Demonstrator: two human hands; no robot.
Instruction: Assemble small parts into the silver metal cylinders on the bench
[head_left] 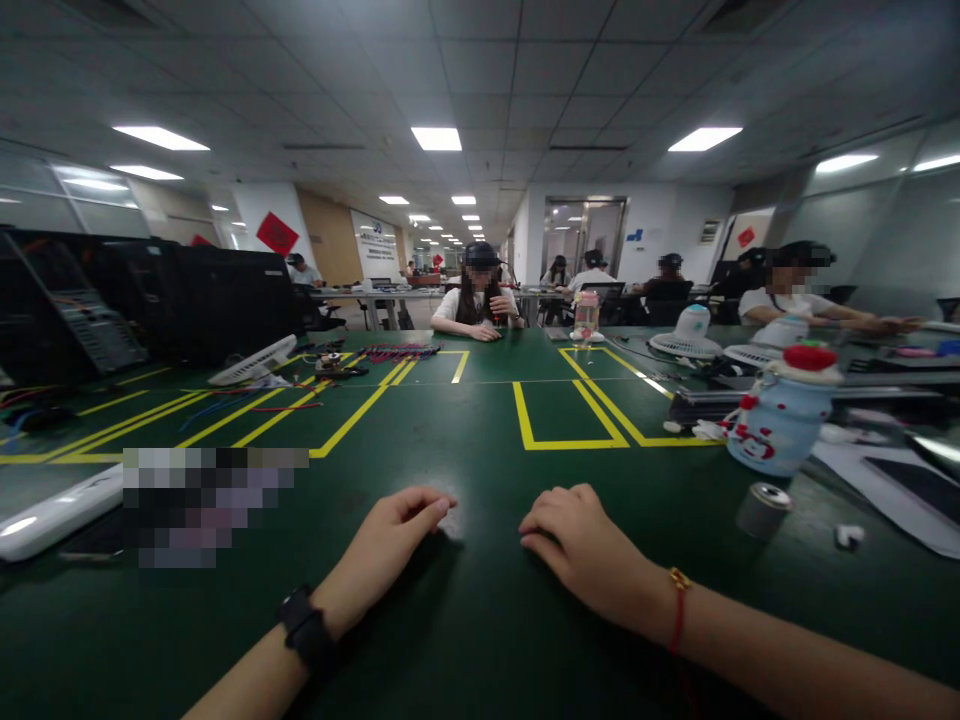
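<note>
My left hand [405,525], with a black watch [306,630] on its wrist, is over the dark green table with thumb and index finger pinched together. A small pale patch shows by the fingertips; whether it is a thing held or a glint on the tabletop I cannot make out. To its right, my right hand [581,540] rests with fingers curled in and the thumb close beneath them. Nothing shows in it. A red cord bracelet [679,610] circles that wrist. Between the two hands is a gap of bare green table [484,600].
Right of my right hand stand a grey can [763,512], a light blue bottle [780,420] and a small white object [849,537]. A white long device [64,515] lies left. Yellow tape [577,444] marks the table. A person [480,300] sits opposite; computer cases [217,300] stand left.
</note>
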